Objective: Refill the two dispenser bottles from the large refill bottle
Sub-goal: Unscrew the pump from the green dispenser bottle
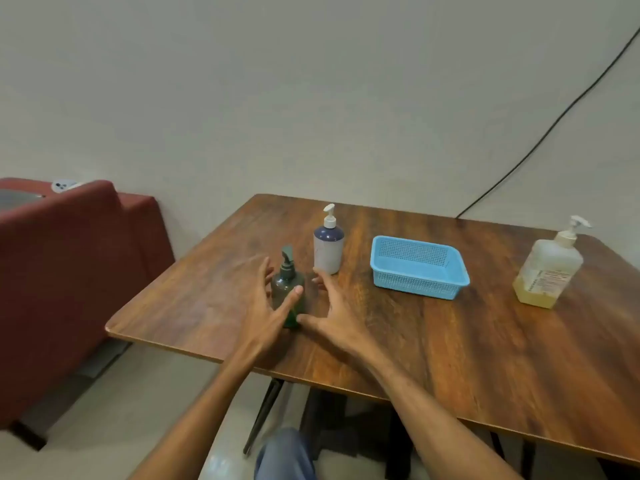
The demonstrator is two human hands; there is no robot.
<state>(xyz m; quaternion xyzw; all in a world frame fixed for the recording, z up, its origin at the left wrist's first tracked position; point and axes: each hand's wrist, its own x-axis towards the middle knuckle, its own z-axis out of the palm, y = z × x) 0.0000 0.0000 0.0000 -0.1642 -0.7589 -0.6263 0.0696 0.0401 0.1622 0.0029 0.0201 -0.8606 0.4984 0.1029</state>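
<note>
While hands (259, 306) (341, 318) flank green bottle (288, 292) near table's (450, 358) left edge, fingers spread wide: steady base, unscrew pump.

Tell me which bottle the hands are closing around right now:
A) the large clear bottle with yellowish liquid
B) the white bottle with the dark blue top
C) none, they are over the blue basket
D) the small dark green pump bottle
D: the left hand and right hand flank the small dark green pump bottle, the left thumb lying across its front, while the other bottles stand untouched farther back and right.
</note>
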